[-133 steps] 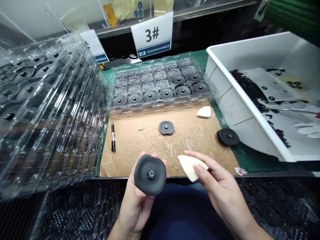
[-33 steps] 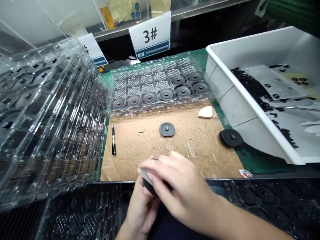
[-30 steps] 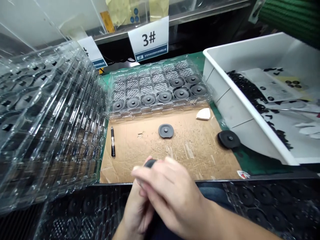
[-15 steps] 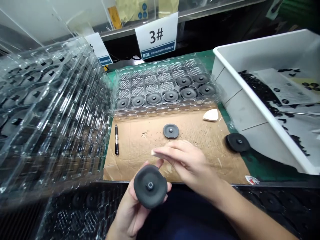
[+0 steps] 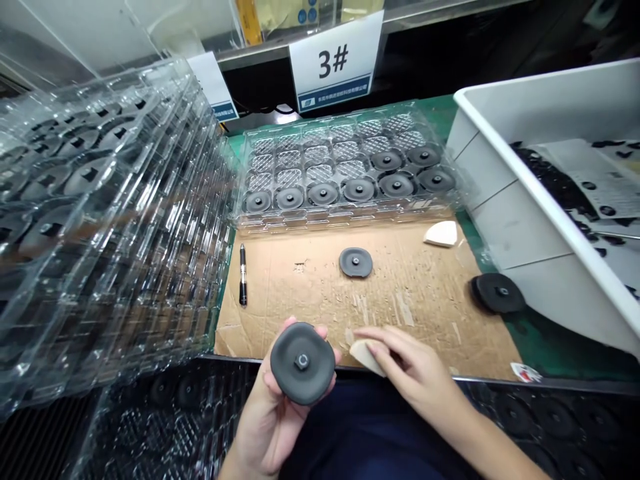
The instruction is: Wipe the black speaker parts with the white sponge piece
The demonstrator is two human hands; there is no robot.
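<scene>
My left hand (image 5: 265,420) grips a round dark grey rubber disc (image 5: 303,363) with a small hub in its middle, face up, just over the near edge of the cardboard sheet (image 5: 280,293). My right hand (image 5: 417,373) is closed on a cream wedge-shaped sponge (image 5: 364,352), held just right of the disc and apart from it. A smaller grey disc (image 5: 356,262) lies alone in the middle of the cardboard. A clear blister tray (image 5: 300,143) behind it holds several discs in its near rows.
A tall stack of clear trays (image 5: 100,213) fills the left. A white bin (image 5: 520,200) with black parts and papers stands at right, a black disc (image 5: 498,293) at its foot. A pen (image 5: 243,274) and a second sponge (image 5: 441,234) lie on the cardboard. Trays of discs (image 5: 540,420) sit below.
My right hand was rubbing the sponge over the disc one second ago. It has since lifted off and drawn back to the right, leaving the disc's face uncovered in my left hand.
</scene>
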